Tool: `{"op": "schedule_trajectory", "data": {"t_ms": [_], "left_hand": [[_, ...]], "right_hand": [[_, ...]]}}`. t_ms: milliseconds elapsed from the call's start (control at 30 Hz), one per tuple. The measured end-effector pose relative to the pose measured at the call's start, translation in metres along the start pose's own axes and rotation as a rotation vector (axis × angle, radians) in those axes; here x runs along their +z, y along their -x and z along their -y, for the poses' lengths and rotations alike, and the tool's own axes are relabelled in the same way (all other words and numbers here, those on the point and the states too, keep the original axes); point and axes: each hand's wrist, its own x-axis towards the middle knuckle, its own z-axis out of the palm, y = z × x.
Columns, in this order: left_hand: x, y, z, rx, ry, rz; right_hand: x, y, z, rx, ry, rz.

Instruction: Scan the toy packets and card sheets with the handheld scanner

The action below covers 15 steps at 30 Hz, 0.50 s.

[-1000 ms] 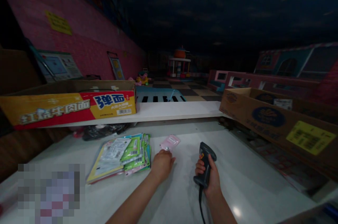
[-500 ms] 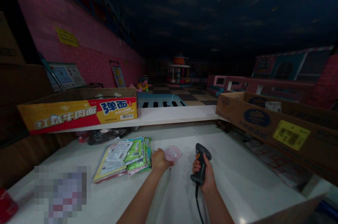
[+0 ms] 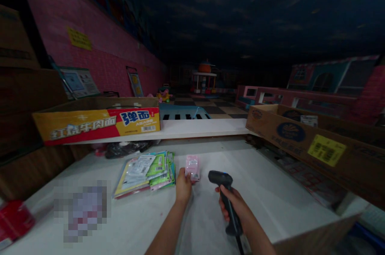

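My left hand [image 3: 183, 187] grips the lower left corner of a small pink packet [image 3: 192, 165], which shows a pale label with dark print on its face. In my right hand [image 3: 236, 207] is a black barcode scanner [image 3: 230, 199], its fingers wrapped round the handle. The scanner's head points left towards the packet, a short way apart from it. Left of my left hand lies a pile of flat packets [image 3: 150, 173], green, white and yellow, in clear plastic wrapping.
A noodle carton [image 3: 99, 122] stands on the raised white shelf [image 3: 201, 127] at the left; a brown carton [image 3: 294, 134] sits at the right. A black plastic bag [image 3: 124, 148] lies under the shelf. A red object [image 3: 16, 223] and a blurred-out patch [image 3: 86, 211] are at the lower left.
The pink packet has tilted up so its labelled face shows. My right hand has turned the scanner, its head now lower and pointing left towards the packet. The view has shifted slightly.
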Motion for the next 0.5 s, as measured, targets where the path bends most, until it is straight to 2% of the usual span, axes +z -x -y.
{"op": "schedule_trajectory", "data": {"t_ms": [133, 233, 400, 500], "left_hand": [[-0.002, -0.002, 0.002, 0.013, 0.018, -0.012], [-0.003, -0.004, 0.004, 0.027, -0.011, -0.019], [-0.005, -0.001, 0.003, 0.104, -0.124, -0.008], [-0.007, 0.002, 0.002, 0.072, -0.159, 0.017]], "right_hand": [[0.002, 0.023, -0.001, -0.009, 0.055, -0.018], [0.005, 0.027, -0.001, 0.002, 0.059, -0.050], [0.005, 0.005, -0.003, -0.012, 0.011, -0.062], [-0.001, -0.021, 0.003, 0.004, -0.184, -0.095]]}}
